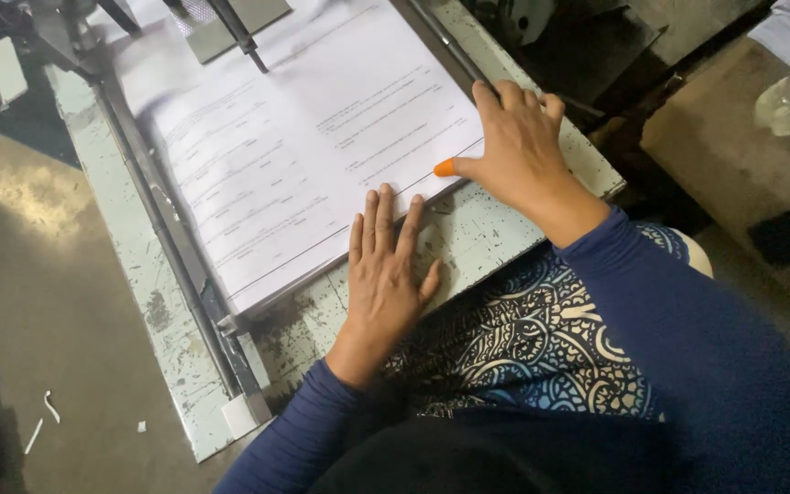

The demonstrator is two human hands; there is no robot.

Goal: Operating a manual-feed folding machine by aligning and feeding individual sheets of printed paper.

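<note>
The stack of white printed paper sheets [304, 146] lies on the worn pale-green metal table [496, 229]. The left hand [386, 274] rests flat, fingers spread, against the stack's near edge. The right hand [514, 146], wearing an orange rubber thumb cot [444, 168], presses open-palmed on the stack's right corner.

Both arms in long dark navy sleeves, plain knit, reaching wrists. Left hand [384, 274] bare, no rings visible. Right hand [516, 146] wears orange rubber finger cot [444, 168] on thumb tip. Lap covered by dark blue garment with cream swirling floral print [523, 343]. Black cloth across lower torso.
</note>
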